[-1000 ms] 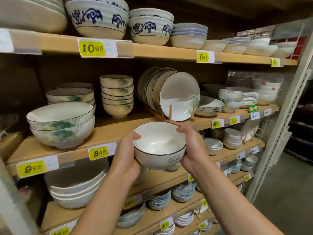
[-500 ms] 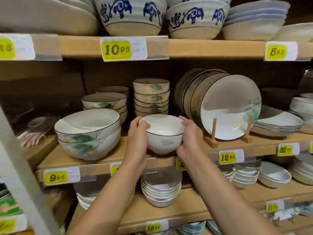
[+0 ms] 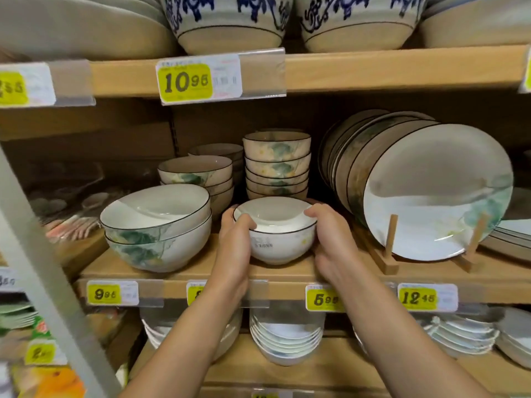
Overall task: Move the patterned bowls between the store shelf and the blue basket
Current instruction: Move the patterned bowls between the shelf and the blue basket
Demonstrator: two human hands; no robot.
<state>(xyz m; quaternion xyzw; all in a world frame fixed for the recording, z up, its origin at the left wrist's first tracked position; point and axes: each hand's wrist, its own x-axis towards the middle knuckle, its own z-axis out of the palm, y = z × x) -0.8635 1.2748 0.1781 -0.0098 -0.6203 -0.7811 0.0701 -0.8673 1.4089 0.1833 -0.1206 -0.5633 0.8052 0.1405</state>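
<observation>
**Small bowl gripped in both hands at the shelf front**

My left hand and right hand clasp the white bowl from either side, fingers curled over its dark rim. Its base is down at the front of the wooden shelf; I cannot tell whether it rests there or hangs just above.

Directly behind it, close to its far rim, stands a tall stack of small patterned bowls. Just beside my left hand sit two large nested bowls with green markings, with a stack of medium bowls behind them. Near my right hand, plates stand on edge in a wooden rack.

A yellow 5.95 price tag sits below my right wrist. Blue-patterned bowls line the shelf above.
</observation>
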